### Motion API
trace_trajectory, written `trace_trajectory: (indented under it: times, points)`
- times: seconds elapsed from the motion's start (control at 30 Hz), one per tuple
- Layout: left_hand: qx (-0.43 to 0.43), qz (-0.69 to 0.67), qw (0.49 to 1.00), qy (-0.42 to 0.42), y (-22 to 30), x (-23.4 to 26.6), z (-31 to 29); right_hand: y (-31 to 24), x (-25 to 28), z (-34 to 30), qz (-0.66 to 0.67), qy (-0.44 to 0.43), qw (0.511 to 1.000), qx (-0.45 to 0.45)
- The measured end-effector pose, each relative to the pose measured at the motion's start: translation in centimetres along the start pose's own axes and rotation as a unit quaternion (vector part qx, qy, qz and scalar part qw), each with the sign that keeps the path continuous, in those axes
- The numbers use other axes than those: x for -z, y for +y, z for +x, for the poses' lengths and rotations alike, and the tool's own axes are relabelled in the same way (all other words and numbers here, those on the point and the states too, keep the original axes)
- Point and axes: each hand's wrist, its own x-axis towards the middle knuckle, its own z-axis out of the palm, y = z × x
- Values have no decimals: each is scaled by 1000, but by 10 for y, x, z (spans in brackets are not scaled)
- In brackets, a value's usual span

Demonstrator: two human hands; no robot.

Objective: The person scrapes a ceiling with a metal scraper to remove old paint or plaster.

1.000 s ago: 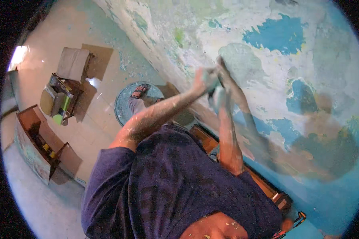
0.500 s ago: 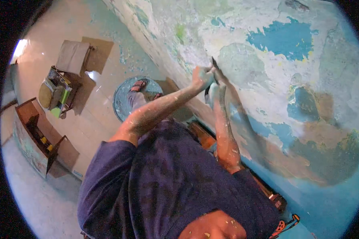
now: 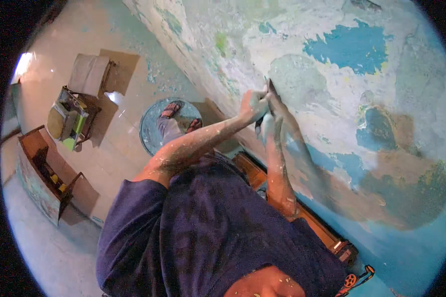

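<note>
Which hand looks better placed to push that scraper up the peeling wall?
Probably right: both hold the scraper, but the right hand sits straight behind it against the wall; the left hand reaches in sideways.

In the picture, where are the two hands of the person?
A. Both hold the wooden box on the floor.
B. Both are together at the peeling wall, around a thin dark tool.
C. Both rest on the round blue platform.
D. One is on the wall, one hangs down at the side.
B: the left hand and right hand meet at the peeling wall, gripping a thin dark tool whose tip is against it.
</note>
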Motion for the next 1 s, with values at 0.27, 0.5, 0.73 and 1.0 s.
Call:
trace_trajectory:
  times: [0.27, 0.5, 0.73, 1.0]
  points:
    - [6, -48, 999, -1, -21, -8, 9, 19, 14, 25, 118, -51, 990, 62]
    - [-32, 0, 996, 78, -14, -21, 14, 4, 40, 71, -105, -212, 964, 126]
    - [-183, 35, 972, 141, -13, -22, 4, -8, 7, 20, 67, -150, 961, 223]
    - [-108, -7, 985, 135, -20, -21, 8, 49, 23, 72, 139, -162, 971, 111]
